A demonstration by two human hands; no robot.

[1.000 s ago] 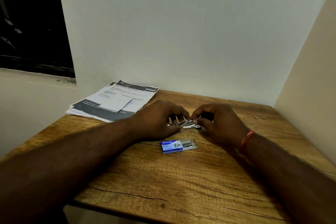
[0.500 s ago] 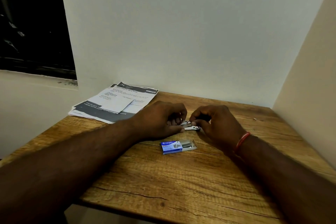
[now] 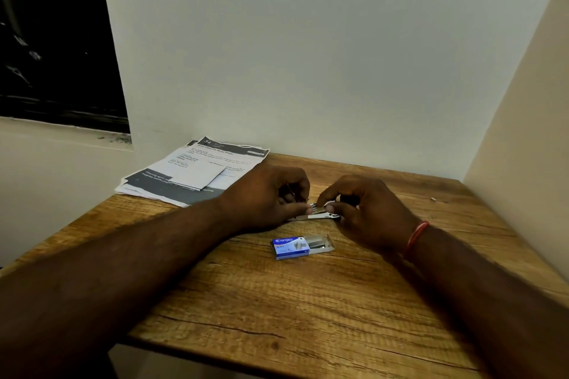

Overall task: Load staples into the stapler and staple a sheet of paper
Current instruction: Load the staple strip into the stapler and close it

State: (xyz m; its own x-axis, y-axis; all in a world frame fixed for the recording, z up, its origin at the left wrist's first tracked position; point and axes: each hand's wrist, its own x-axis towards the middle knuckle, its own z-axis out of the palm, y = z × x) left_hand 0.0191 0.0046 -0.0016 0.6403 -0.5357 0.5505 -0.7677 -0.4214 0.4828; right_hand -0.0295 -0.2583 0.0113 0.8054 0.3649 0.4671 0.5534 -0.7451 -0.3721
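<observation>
Loading stapler [image 3: 320,214]: body is gripped by left hand [image 3: 271,197] for steadiness.
Right end is pinched by right hand [image 3: 369,212]; open staple box [image 3: 303,246] is placed at its 6 o'clock, probably for reach.

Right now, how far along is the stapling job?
Done: the staple box lies slid open on the table. In hand: left hand and right hand both pinch the stapler, apparently loading it. Left: the papers lie aside, not at the stapler.

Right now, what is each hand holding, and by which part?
Both hold the small metal stapler: the left hand grips its left end, the right hand pinches the metal at its right end between thumb and fingertip.
</observation>
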